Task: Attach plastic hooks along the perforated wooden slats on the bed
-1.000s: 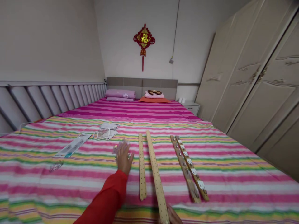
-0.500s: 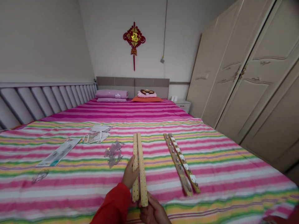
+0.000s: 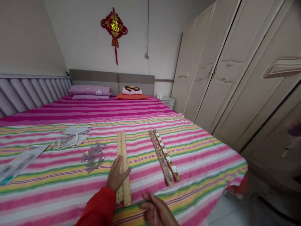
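Note:
Two pale wooden strips with rows of small holes lie side by side on the striped bed sheet, the left strip (image 3: 119, 191) and the right strip (image 3: 127, 188). My left hand (image 3: 117, 174) rests on them with its fingers apart, the thumb across the right strip. My right hand (image 3: 156, 208) is near the lower edge, right of the strips and touching neither, fingers loosely curled and apart. Farther right lie two darker strips, one bearing metal pieces (image 3: 163, 161) and one bearing white pieces (image 3: 168, 159).
Crumpled clear plastic (image 3: 94, 157) lies left of the strips. Beyond it are flat clear packets (image 3: 70, 138), and a long package (image 3: 21, 161) is at the far left. Pillows (image 3: 90, 91) lie by the headboard; a wardrobe (image 3: 211, 81) stands right of the bed.
The view has swung to the right. My right hand has come off the lower end of the right strip and moved away to the right. My left hand has spread over both strips.

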`<state>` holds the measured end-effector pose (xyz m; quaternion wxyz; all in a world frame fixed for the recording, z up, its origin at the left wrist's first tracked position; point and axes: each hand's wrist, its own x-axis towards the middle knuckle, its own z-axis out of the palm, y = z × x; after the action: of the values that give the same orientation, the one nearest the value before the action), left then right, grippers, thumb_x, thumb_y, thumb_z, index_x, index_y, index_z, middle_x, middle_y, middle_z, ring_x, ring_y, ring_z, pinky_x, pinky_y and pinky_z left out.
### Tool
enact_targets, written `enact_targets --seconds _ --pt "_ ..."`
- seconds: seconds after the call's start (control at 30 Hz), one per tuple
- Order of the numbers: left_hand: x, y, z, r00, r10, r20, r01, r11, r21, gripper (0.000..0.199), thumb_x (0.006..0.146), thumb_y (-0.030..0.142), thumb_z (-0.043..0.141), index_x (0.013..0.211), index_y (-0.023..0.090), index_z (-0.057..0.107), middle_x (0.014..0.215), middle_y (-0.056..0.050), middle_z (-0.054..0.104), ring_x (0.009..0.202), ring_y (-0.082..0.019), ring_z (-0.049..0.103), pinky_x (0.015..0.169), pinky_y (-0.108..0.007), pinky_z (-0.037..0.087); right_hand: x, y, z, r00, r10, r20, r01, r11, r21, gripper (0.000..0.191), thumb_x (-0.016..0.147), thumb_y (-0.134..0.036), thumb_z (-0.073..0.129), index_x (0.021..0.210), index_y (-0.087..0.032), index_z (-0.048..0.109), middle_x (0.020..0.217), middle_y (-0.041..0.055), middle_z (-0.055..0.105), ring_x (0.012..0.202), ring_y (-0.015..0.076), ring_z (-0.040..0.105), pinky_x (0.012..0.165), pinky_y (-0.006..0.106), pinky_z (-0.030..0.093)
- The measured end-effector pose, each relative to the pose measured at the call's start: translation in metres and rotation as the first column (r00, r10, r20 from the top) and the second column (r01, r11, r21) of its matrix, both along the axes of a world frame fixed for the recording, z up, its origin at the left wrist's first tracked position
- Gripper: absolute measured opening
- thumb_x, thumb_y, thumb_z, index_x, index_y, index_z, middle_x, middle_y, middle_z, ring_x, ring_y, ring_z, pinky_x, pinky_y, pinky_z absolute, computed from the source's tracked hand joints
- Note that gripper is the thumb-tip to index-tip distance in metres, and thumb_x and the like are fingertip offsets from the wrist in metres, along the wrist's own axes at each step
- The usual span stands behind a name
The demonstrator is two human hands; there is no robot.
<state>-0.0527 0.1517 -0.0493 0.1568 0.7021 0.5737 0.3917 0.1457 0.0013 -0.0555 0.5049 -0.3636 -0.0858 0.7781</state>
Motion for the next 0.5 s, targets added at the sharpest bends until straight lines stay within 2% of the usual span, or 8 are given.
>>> enact_targets --seconds 0.1,0.2,0.27,0.37,0.5 --pt "-0.001 0.000 -0.001 1.000 -0.004 -0.017 0.004 1.000 0.011 0.067 0.074 0.048 0.061 0.134 0.020 0.048 0.143 -0.010 0.045 0.132 -0.029 0.040 0.110 -0.046 0.035 0.043 -0.009 0.005 0.967 -0.252 -0.023 0.253 0.967 0.026 0.042 0.065 -0.041 0.081 0.091 -0.011 0.067 0.070 0.0075 0.074 0.040 0.0056 0.053 0.043 0.017 0.036" --pt "-0.002 -0.001 0.000 1.000 -0.007 -0.021 0.008 1.000 0.022 0.063 0.074 0.048 0.060 0.131 0.021 0.052 0.141 -0.009 0.047 0.131 -0.029 0.041 0.110 -0.047 0.034 0.068 -0.007 0.009 0.924 -0.374 -0.078 0.380 0.922 0.071 0.035 0.063 -0.039 0.082 0.081 -0.013 0.066 0.078 0.0097 0.075 0.045 0.0075 0.055 0.046 0.019 0.040" --pt "-0.001 -0.001 0.002 1.000 -0.009 -0.017 0.009 1.000 0.020 0.061 0.074 0.048 0.060 0.129 0.022 0.053 0.140 -0.008 0.048 0.131 -0.030 0.041 0.110 -0.047 0.035 0.074 0.000 0.008 0.912 -0.389 -0.130 0.401 0.912 0.086 0.029 0.066 -0.037 0.081 0.076 -0.015 0.065 0.082 0.0107 0.075 0.047 0.0081 0.055 0.047 0.020 0.041" --pt "-0.001 -0.003 0.003 1.000 -0.008 -0.004 0.008 1.000 0.022 0.060 0.073 0.048 0.062 0.127 0.024 0.055 0.140 -0.007 0.050 0.130 -0.029 0.042 0.109 -0.047 0.035 0.073 0.012 0.003 0.899 -0.384 -0.210 0.409 0.908 0.089 0.024 0.071 -0.035 0.077 0.079 -0.015 0.066 0.085 0.0106 0.074 0.047 0.0070 0.052 0.045 0.019 0.040" --pt "0.000 -0.005 0.004 1.000 0.010 0.010 -0.010 1.000 0.021 0.058 0.073 0.046 0.063 0.126 0.023 0.057 0.140 -0.006 0.050 0.131 -0.029 0.040 0.110 -0.047 0.034 0.069 0.019 -0.005 0.892 -0.334 -0.303 0.375 0.923 0.085 0.018 0.074 -0.026 0.075 0.082 -0.013 0.066 0.079 0.0061 0.071 0.047 0.0061 0.046 0.042 0.018 0.039"
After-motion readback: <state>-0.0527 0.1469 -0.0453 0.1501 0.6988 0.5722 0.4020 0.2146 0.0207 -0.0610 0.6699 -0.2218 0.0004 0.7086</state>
